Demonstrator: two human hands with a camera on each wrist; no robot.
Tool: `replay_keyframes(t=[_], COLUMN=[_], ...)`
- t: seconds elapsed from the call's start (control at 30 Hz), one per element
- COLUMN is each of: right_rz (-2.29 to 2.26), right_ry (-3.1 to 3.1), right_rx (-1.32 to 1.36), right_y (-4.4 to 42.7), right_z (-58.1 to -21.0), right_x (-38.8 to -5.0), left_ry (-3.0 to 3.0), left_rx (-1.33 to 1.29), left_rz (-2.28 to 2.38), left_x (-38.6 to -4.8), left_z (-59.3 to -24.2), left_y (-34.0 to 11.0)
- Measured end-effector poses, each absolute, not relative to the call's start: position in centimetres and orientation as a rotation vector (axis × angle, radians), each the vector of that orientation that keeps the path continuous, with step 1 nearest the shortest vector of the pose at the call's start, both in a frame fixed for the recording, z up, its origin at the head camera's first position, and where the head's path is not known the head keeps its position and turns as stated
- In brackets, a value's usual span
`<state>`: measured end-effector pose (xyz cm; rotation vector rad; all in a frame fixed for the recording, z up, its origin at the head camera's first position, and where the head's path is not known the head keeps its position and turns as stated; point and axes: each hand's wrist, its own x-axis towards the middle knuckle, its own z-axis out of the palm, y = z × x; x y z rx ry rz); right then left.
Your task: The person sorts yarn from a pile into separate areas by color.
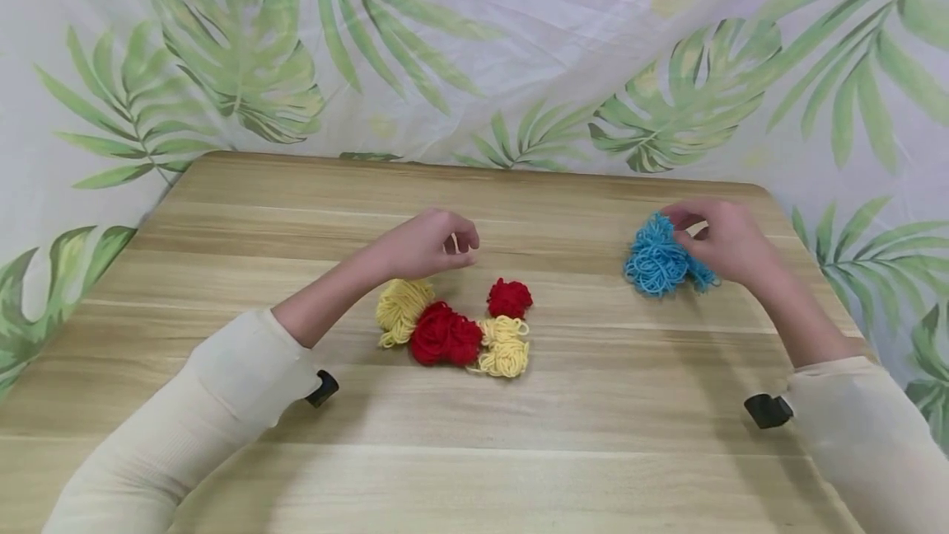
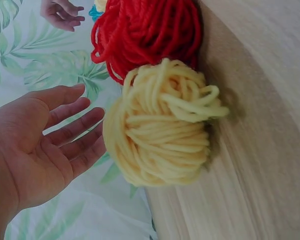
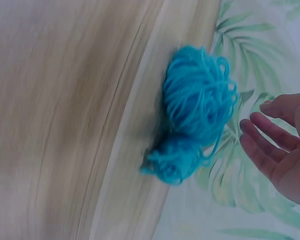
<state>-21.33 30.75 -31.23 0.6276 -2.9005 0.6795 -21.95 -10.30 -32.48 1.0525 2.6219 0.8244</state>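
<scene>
My left hand [image 1: 432,244] hovers over the table just behind a yellow yarn bundle [image 1: 403,309], its fingers loosely bent. In the left wrist view the palm shows with nothing in it, beside the yellow yarn. A red yarn bundle [image 1: 446,334] lies against that yellow one, and a paler yellow bundle [image 1: 505,347] adjoins it. Behind the pale one sits a smaller red clump [image 1: 509,297]. On the right, my right hand [image 1: 722,241] is beside a blue yarn bundle [image 1: 657,257]. A gap separates the fingers from the blue yarn [image 3: 200,95] in the right wrist view.
A wood-grain table [image 1: 474,452] carries all the yarn. Behind it hangs a white cloth [image 1: 549,39] printed with green leaves. Small black devices are worn at the left cuff [image 1: 322,388] and right cuff [image 1: 768,410].
</scene>
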Motion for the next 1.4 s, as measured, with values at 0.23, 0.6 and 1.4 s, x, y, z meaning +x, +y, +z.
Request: replay_keyframes(t=[0.23,0.6,1.4], right_rz=[0.788,0.883,0.912], right_ry=[-2.833,-2.868,-2.904], right_rx=[0.714,0.863,0.921], right_y=[28.2,23.7,20.1], right_z=[-31.6,-32.8,-34.9], right_x=[-20.7,-20.6,-21.3], left_ry=[2.626,2.618,2.261], left_rx=[1.042,1.108,1.204], left_rz=[0.819,0.805,0.702], left_x=[-21.5,-20.4,-19.4], left_z=[-32.6,-32.9,-33.8], left_y=[-11.0,-11.6,-11.3])
